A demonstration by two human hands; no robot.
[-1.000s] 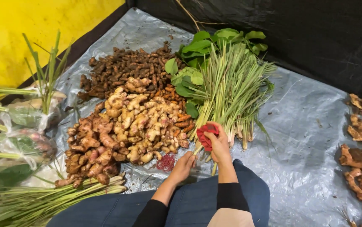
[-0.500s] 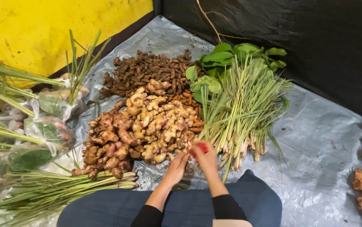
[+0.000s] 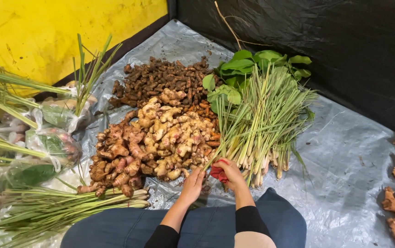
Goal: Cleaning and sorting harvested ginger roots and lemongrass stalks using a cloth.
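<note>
Lemongrass point(image 3: 264, 124) lies in a loose bundle on the grey tarp point(image 3: 344, 151), root ends toward the person and green tips fanning away to the upper right – its long axis runs from just in front of the hands up and away, tilted a little rightward. The right hand point(image 3: 229, 174) sits at the near root ends, fingers curled around something small and red point(image 3: 217, 172); what that red thing is cannot be told. One thin stalk slants across the hand toward the ginger point(image 3: 156, 142), and whether the fingers pinch it is not clear. The left hand point(image 3: 193, 183) is just beside the right, fingers half folded, resting at the near edge of the ginger pile with nothing seen in it. Of the two, the right is nearer the bundle – touching or almost touching the stalk bases, while the left lies between bundle and ginger. Behind the ginger sits a darker heap of small roots point(image 3: 165, 80), and broad green leaves point(image 3: 248, 69) lie at the far end of the bundle. More stalks point(image 3: 69, 206) lie well apart at the left
</note>
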